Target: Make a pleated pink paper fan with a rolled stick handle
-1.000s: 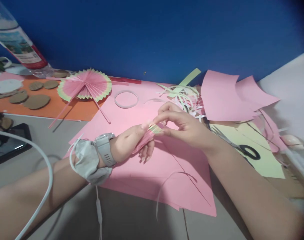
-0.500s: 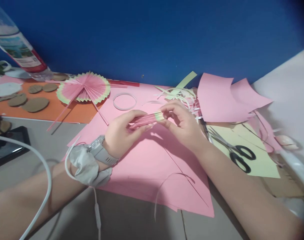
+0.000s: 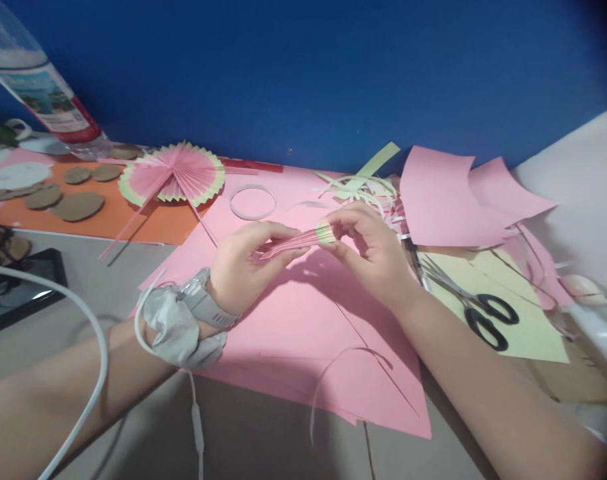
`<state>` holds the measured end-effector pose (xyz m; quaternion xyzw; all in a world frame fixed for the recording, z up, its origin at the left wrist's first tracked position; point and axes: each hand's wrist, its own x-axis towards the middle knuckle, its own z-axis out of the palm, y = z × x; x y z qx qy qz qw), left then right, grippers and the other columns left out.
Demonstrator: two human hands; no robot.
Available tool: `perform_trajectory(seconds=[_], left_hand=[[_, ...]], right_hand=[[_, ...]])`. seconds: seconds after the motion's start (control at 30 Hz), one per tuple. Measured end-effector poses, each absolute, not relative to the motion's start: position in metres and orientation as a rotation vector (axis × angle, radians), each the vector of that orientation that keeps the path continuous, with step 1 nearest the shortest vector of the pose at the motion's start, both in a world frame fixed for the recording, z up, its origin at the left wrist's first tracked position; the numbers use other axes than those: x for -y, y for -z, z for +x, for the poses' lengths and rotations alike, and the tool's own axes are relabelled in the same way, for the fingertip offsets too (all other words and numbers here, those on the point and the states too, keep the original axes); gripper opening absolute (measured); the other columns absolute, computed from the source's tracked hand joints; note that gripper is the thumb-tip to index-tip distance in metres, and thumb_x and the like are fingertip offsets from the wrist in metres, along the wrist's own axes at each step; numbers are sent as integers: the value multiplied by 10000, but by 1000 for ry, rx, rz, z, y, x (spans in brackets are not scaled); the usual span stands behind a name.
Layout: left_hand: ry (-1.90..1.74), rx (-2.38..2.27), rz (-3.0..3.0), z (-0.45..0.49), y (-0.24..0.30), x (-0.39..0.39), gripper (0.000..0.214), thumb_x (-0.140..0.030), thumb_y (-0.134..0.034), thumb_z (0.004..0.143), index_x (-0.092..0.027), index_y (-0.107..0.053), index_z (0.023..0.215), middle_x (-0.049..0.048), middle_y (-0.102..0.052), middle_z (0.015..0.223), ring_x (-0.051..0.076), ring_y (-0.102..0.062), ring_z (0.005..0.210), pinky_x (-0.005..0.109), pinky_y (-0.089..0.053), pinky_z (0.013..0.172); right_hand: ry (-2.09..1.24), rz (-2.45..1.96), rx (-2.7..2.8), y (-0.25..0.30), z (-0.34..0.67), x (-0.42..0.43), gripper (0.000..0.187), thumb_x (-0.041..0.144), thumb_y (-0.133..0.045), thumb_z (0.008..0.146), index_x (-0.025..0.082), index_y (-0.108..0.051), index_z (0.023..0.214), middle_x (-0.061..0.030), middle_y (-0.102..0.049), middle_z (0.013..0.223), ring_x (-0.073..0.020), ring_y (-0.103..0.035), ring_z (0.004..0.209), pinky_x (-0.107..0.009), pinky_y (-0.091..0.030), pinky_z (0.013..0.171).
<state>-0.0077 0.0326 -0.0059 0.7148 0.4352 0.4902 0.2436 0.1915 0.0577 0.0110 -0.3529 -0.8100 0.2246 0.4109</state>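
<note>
Between my two hands is a pleated paper strip (image 3: 303,241), folded into a tight stack, pink with a pale green and yellow end. My left hand (image 3: 250,257) grips its pink end between thumb and fingers. Fingers and thumb of my right hand (image 3: 366,250) pinch the green-yellow end. The stack is held above a large pink paper sheet (image 3: 293,320). Beyond my left hand lies a finished-looking round paper fan (image 3: 176,170), pink with a pale green zigzag edge and two pink legs. A thin ring (image 3: 253,203) lies just behind my hands.
On the right, black-handled scissors (image 3: 483,313) lie on pale yellow paper (image 3: 533,340), near curved pink paper pieces (image 3: 436,200). Paper scraps (image 3: 368,190) pile at the back. Left are cardboard discs (image 3: 78,207) on orange paper (image 3: 116,227), a bottle (image 3: 53,100), a dark tablet (image 3: 23,300) and a white cable (image 3: 96,333).
The folded stack's green-yellow end has fanned slightly wider at my right fingertips. Both hands keep their hold, and the whole view has shifted a little.
</note>
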Motion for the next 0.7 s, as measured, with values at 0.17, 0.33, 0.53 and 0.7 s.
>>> perform_trajectory(seconds=[0.17,0.33,0.53,0.7], left_hand=[[-1291,-1199,1904,-7,5,-33,137,-267,-661,816,-185,-687,922,8,-731,851,122,-653,736,216,-494,656],[-1337,-1219,1828,-7,8,-35,204,-306,-689,789,-178,-653,943,15,-714,873,138,-652,782,240,-508,711],[-1328,-1241,1794,-7,6,-37,212,-364,-670,803,-177,-642,899,25,-710,851,145,-666,766,247,-530,697],[-1265,-1209,1782,-8,5,-36,191,-359,-636,836,-169,-639,860,29,-720,803,143,-680,744,232,-529,658]], right_hand=[[-649,-891,2013,-9,192,-59,123,264,-614,864,274,-600,986,-6,-602,994,-143,-548,848,-279,-493,738],[-642,-905,1944,-8,194,-62,109,258,-614,862,271,-603,970,-13,-580,976,-151,-551,949,-271,-512,796],[-602,-934,1889,-7,197,-65,95,292,-606,862,255,-597,948,-22,-608,991,-164,-575,936,-309,-521,822],[-655,-957,1873,-4,197,-66,113,311,-609,860,251,-603,956,-23,-618,1018,-162,-580,995,-294,-519,839]])
